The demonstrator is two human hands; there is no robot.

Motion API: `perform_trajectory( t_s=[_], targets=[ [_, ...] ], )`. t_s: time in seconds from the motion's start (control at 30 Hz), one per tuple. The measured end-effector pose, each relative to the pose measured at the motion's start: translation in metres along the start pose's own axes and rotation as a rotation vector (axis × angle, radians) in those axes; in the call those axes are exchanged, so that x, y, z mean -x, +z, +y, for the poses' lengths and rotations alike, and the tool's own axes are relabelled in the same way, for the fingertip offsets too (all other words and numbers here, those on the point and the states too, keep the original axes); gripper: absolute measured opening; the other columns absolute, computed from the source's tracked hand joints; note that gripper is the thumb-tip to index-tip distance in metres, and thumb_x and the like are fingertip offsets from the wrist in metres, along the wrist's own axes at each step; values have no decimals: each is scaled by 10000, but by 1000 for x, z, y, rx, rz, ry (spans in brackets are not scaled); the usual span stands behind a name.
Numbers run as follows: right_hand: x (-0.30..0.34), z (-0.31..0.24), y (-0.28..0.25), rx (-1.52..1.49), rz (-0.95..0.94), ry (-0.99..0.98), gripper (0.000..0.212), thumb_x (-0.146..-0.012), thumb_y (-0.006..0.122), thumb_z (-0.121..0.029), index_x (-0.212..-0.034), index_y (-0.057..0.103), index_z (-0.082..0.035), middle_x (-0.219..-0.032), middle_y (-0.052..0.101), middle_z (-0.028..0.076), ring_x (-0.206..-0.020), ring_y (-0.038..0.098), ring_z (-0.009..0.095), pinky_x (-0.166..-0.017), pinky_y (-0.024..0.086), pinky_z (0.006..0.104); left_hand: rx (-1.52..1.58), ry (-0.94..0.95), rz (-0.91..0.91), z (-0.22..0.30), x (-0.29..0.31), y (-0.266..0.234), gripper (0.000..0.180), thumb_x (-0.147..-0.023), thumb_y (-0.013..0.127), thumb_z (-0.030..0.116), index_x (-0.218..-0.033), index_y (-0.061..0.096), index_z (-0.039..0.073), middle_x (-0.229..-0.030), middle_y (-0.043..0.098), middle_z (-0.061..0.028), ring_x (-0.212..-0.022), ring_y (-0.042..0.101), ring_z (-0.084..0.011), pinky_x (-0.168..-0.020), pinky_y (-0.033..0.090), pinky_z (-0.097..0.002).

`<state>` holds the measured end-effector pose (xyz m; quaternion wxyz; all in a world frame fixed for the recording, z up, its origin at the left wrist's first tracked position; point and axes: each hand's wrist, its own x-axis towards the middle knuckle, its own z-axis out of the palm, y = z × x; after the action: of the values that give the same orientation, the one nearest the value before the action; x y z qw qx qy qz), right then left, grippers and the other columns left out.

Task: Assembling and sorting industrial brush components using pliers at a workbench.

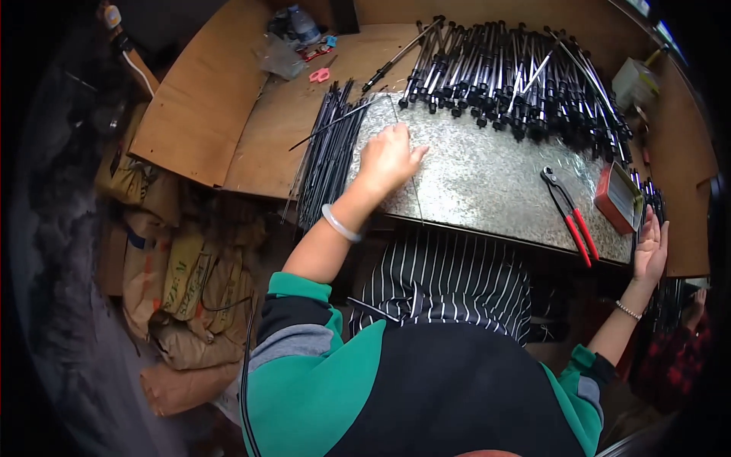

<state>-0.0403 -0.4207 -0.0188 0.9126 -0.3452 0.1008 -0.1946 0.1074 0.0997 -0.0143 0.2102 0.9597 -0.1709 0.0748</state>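
Note:
My left hand [390, 158] is closed over the metal-topped work surface, with a thin dark rod [418, 202] running under it and showing at both ends. Beside it, to the left, lies a thick bundle of long black rods [327, 160], one of them slanting across the top. At the right edge of the table my right hand [650, 251] is raised with its fingers stretched out. Its fingertips are by a group of black-ended rods [653, 196]; whether they touch is unclear. Red-handled pliers [569, 217] lie between the hands, nearer the right one.
Many silver rods with black fittings [495, 72] are heaped along the back. An open red tin [618, 199] stands at the right. Pink scissors [320, 75], a plastic bottle [304, 27] and a clear bag [282, 57] lie back left. Sacks [190, 289] fill the floor at left.

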Motion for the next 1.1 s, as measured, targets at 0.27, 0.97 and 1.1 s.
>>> perform_trajectory(
  t_s=[0.27, 0.97, 1.1],
  targets=[
    [95, 194, 179, 1000, -548, 251, 257, -857, 587, -76, -1095, 562, 16, -862, 618, 83, -674, 572, 118, -566, 480, 204, 24, -7, -407, -6, 28, 7, 225, -854, 549, 186, -897, 594, -30, -797, 650, -156, -648, 618, -250, -632, 513, -367],
    [57, 234, 184, 2124, -906, -506, 124, -742, 449, 3, -864, 459, 23, -737, 527, 186, -651, 517, 364, -642, 454, 424, 245, -465, -31, -239, -14, -49, 278, -833, 585, 211, -945, 608, -42, -856, 640, -123, -686, 606, -201, -591, 490, -292],
    [66, 204, 179, 2009, -807, -379, 106, -800, 450, -6, -901, 478, 6, -724, 514, 140, -643, 515, 283, -619, 454, 367, 388, -529, -105, -226, -24, -46, 297, -837, 574, 211, -958, 586, -60, -853, 637, -141, -673, 611, -210, -563, 488, -293]
  ],
)
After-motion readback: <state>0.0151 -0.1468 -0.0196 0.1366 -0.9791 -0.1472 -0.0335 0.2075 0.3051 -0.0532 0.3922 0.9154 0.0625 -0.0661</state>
